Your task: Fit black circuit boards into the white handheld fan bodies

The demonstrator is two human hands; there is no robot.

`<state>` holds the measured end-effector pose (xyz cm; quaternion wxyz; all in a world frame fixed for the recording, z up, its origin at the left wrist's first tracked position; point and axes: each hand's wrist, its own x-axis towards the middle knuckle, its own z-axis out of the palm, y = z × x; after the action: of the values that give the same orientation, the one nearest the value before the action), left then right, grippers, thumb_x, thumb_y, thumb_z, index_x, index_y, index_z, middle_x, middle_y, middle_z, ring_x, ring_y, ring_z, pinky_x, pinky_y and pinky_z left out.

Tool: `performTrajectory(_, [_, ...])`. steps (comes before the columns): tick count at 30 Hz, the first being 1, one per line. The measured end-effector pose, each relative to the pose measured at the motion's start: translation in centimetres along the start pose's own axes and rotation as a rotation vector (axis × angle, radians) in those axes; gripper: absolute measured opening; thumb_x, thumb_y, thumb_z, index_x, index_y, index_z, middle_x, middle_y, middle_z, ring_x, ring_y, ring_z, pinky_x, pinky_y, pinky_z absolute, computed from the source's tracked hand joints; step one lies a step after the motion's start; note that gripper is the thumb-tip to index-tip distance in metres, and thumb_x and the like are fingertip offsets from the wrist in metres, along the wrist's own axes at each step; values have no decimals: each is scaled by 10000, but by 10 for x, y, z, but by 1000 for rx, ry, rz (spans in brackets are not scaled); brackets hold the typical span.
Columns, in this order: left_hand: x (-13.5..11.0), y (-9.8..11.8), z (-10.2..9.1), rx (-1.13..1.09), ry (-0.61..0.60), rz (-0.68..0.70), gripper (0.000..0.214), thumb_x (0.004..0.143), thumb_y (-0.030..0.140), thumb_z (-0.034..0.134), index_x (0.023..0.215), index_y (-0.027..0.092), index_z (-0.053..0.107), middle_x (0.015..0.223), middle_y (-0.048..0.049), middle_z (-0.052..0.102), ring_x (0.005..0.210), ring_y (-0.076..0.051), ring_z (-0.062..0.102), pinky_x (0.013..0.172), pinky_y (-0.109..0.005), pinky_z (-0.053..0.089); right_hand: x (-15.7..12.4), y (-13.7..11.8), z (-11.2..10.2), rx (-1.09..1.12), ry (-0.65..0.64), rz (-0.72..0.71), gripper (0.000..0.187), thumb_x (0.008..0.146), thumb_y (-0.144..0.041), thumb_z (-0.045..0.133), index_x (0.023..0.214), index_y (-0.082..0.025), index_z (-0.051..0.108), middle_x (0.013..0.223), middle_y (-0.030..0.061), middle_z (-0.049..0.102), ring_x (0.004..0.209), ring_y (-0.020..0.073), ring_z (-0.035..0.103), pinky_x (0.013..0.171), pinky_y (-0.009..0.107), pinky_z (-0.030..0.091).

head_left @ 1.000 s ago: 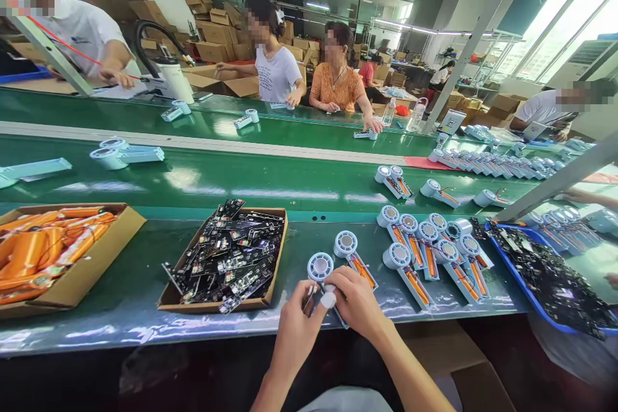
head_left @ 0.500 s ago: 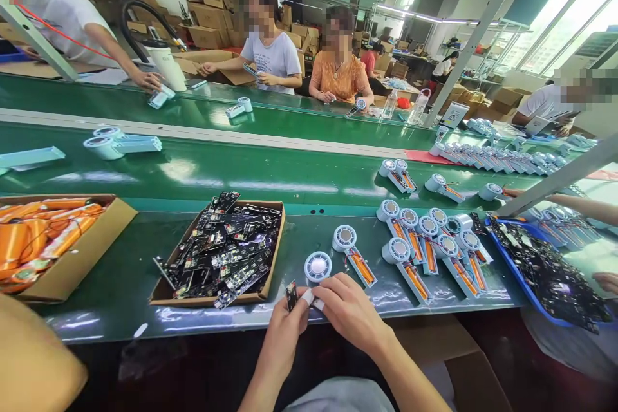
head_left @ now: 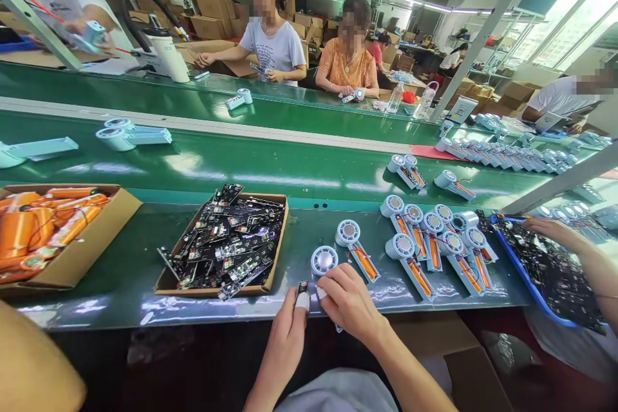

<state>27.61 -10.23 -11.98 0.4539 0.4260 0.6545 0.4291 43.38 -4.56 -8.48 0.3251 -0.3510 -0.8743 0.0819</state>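
My left hand (head_left: 288,328) is closed on a narrow black circuit board (head_left: 302,287), held upright between thumb and fingers. White covers sit on my left thumb and one right fingertip. Beside it, my right hand (head_left: 351,302) is closed in a pinch over the handle of a light-blue handheld fan body (head_left: 324,260); what is between those fingers is hidden. The fan's round head faces up on the bench, and its handle end shows below my right hand. Behind it lies another fan body (head_left: 348,232) with an orange battery in its handle.
A cardboard box of circuit boards (head_left: 284,238) stands left, with a box of orange batteries (head_left: 96,251) further left. Several fan bodies (head_left: 403,246) are grouped right, before a blue tray of boards (head_left: 526,283) where a co-worker's hand (head_left: 555,232) reaches. A green conveyor (head_left: 270,170) runs behind.
The circuit board in my left hand is turned more upright, and my hands have drawn slightly apart. On the right, a co-worker's hand has moved over the blue tray. A fan body has left the conveyor's right side.
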Motion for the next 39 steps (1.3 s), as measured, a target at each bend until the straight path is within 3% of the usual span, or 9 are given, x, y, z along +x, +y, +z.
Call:
performTrajectory(7, [4, 14, -1, 249, -64, 288, 276, 933, 343, 403, 824, 213, 621, 728, -37, 661, 667, -212, 631, 637, -306, 519, 7, -4, -6, -98, -62, 7, 162, 917, -87, 502, 890, -199, 617, 877, 52, 624, 789, 202, 490, 715, 325, 426])
performTrajectory(12, [5, 11, -3, 505, 50, 568, 274, 956, 238, 347, 926, 211, 619, 794, -55, 656, 702, -232, 663, 613, -313, 498, 14, -13, -11, -299, -185, -8, 164, 917, -85, 559, 800, -198, 581, 827, 42, 603, 761, 206, 497, 676, 337, 389])
performTrajectory(15, [8, 13, -10, 582, 9, 647, 266, 967, 194, 337, 925, 219, 599, 795, -46, 643, 688, -225, 662, 590, -301, 478, 14, -14, -12, -305, -194, 15, 143, 920, -85, 594, 825, -191, 594, 849, 43, 608, 752, 202, 508, 664, 329, 382])
performTrajectory(20, [17, 26, -25, 433, -205, 642, 265, 997, 222, 366, 815, 228, 559, 753, -15, 618, 647, -173, 624, 599, -251, 482, 13, -4, -19, -102, -214, 45, 190, 912, -27, 571, 974, -188, 648, 932, 49, 631, 811, 192, 532, 718, 296, 425])
performTrajectory(26, [25, 30, -29, 429, -282, 624, 273, 973, 228, 371, 811, 230, 591, 776, -29, 645, 686, -190, 641, 631, -269, 498, 12, 0, -19, 18, -174, 63, 243, 922, -46, 534, 1047, -193, 681, 948, 57, 652, 827, 198, 552, 752, 309, 465])
performTrajectory(30, [22, 26, -25, 404, -215, 502, 295, 972, 310, 374, 942, 222, 654, 878, -77, 720, 812, -236, 700, 730, -330, 553, -2, -7, -18, 10, -87, 120, 314, 907, -16, 488, 1093, -187, 675, 996, 78, 657, 849, 201, 571, 756, 314, 489])
performTrajectory(33, [16, 22, -24, 365, -111, 361, 375, 967, 375, 369, 1139, 188, 645, 831, -83, 748, 745, -245, 714, 754, -368, 581, -18, -10, -24, 65, -109, 127, 291, 910, -37, 493, 1026, -207, 700, 1029, 82, 673, 875, 203, 589, 763, 318, 500])
performTrajectory(36, [10, 22, -24, 346, -108, 277, 453, 986, 389, 343, 1326, 188, 566, 779, -50, 751, 641, -218, 702, 725, -352, 594, -29, -8, -27, 229, -62, 398, 197, 943, -149, 531, 882, -192, 713, 834, 51, 687, 742, 178, 608, 680, 288, 506])
performTrajectory(39, [8, 25, -24, 380, -127, 354, 465, 989, 304, 314, 1376, 210, 552, 971, -85, 778, 811, -211, 747, 789, -337, 595, -27, -3, -25, 425, 13, 745, 143, 918, -240, 598, 923, -178, 726, 677, 5, 664, 586, 146, 592, 557, 246, 487])
